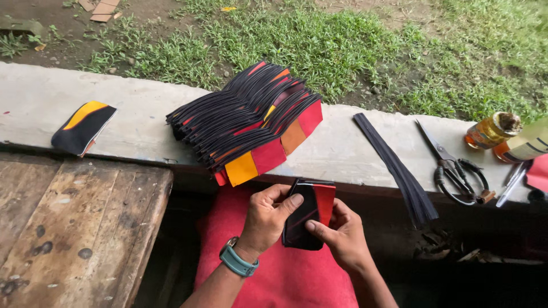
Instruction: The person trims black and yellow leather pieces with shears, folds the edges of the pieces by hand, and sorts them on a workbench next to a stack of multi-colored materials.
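The black and red pouch (308, 214) is held in both hands above a red cloth (285, 274), just below the near edge of the concrete bench (131, 117). Its long axis runs roughly upright in the view, tilted slightly, with the rounded end pointing down toward the person and the straight end toward the bench. The body is black with a red panel along its right side and thin dark-red stripes across the lower face.

The left hand (268, 217), with a teal watch at the wrist, has its grip pinching the pouch's left edge, thumb pressed on the front face. The right hand (339, 231) has its grip closed on the lower right edge, thumb on the front.

On the bench lie a fanned stack of like pieces (245, 122), a single black and yellow pouch (83, 128), a bundle of black strips (394, 165), scissors (454, 168) and a small amber jar (491, 130).
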